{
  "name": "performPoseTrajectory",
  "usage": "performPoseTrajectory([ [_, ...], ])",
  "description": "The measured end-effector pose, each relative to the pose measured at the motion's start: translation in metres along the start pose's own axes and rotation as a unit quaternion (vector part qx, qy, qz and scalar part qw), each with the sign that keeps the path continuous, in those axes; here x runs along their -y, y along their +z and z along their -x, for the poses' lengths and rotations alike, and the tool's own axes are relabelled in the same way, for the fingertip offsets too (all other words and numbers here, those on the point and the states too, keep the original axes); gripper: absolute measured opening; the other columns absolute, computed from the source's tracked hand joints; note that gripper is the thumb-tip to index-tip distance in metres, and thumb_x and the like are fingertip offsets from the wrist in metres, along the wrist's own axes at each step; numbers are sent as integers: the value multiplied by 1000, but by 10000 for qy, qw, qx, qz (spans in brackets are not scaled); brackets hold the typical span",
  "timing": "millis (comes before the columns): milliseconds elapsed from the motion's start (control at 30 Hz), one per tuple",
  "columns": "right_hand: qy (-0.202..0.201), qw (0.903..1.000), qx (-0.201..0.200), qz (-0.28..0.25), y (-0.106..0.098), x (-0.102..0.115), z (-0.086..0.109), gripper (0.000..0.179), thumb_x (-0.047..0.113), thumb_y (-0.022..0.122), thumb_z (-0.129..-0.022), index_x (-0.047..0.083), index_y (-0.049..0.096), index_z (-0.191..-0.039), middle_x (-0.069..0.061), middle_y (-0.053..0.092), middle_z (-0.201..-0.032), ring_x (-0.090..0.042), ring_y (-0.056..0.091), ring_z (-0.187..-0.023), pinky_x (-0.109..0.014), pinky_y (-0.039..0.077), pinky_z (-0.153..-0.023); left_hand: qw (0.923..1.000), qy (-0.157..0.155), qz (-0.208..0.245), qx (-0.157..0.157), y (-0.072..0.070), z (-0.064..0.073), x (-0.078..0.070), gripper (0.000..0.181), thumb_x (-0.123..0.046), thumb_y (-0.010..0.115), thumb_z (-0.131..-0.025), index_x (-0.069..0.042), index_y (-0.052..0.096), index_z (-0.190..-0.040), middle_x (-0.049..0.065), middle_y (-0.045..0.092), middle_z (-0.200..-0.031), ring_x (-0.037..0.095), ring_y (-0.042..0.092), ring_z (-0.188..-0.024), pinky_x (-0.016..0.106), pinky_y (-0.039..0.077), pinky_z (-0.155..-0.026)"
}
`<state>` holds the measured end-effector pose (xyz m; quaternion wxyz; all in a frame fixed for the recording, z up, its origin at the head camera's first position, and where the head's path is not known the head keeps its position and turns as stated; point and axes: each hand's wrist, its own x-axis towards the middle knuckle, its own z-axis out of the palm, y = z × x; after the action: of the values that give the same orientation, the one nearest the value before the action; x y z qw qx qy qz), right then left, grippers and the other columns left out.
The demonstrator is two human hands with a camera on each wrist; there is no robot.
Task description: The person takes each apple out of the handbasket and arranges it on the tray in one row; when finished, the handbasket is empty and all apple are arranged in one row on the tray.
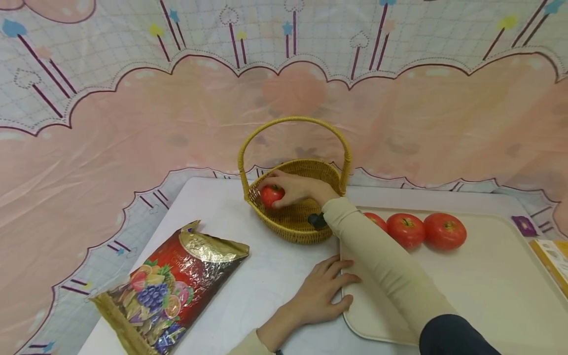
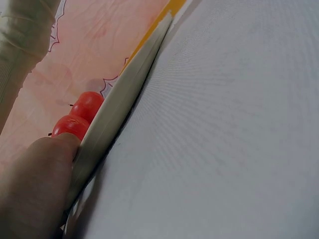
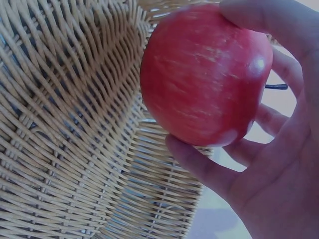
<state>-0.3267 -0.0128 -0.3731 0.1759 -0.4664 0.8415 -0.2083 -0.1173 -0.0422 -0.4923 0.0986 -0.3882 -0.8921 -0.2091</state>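
In the head view my right hand (image 1: 291, 189) grips a red apple (image 1: 271, 196) inside the left part of a yellow wicker basket (image 1: 301, 236) with a tall arched handle. The right wrist view shows thumb and fingers curled about the apple (image 3: 207, 74), its dark stem toward the palm, with the woven basket wall (image 3: 65, 124) close beside it. My left hand (image 1: 321, 291) lies at the left edge of a cream tray (image 1: 443, 296), fingers spread over its rim. Several apples (image 1: 445, 231) stand in a row along the tray's far side, one partly hidden by my right sleeve.
A red and gold candy bag (image 1: 173, 291) lies on the white table (image 1: 270, 276) at the left. At the far right are a small purple packet (image 1: 524, 226) and a yellow-edged box (image 1: 552, 261). A patterned cloth (image 1: 199, 123) hangs behind the basket.
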Motion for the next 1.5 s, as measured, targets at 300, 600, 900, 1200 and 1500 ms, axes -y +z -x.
performPoseTrajectory([
  [300,-114,9993,-309,-157,-2,5,14,54,27,65,-83,25,48,-134,-5,32,-140,-21,48,-117,-37,46,-98,9999,-7,101,-34,3,0,2,32,-35,48,-93,-30,55,-123,-1,44,-142,28,39,-134,42,37,-108],
  [600,-232,9980,-550,-224,-3,5,29,55,29,65,-84,23,47,-135,-6,34,-141,-22,48,-119,-38,46,-99,9999,21,66,-107,5,0,3,32,-35,50,-92,-30,56,-123,-1,45,-141,28,39,-134,42,37,-107],
  [900,-335,9964,-767,-116,-1,2,38,53,31,65,-84,26,49,-133,-3,38,-139,-19,49,-117,-36,47,-97,9999,2,96,-82,4,-1,3,32,-35,50,-92,-30,55,-123,-1,43,-143,28,39,-134,42,37,-108],
  [1200,-352,9945,-970,-187,-2,8,53,54,31,66,-84,26,49,-134,-3,38,-141,-22,47,-120,-40,47,-98,9999,48,-5,-147,6,0,4,32,-35,50,-91,-30,55,-123,-1,44,-142,28,40,-134,42,37,-107],
  [1500,-285,9918,-1224,-234,-4,11,68,52,31,66,-83,28,50,-132,0,39,-141,-20,46,-122,-40,47,-98,9999,57,12,-153,7,0,4,32,-36,50,-92,-30,55,-123,-2,44,-142,26,39,-134,41,36,-108],
])
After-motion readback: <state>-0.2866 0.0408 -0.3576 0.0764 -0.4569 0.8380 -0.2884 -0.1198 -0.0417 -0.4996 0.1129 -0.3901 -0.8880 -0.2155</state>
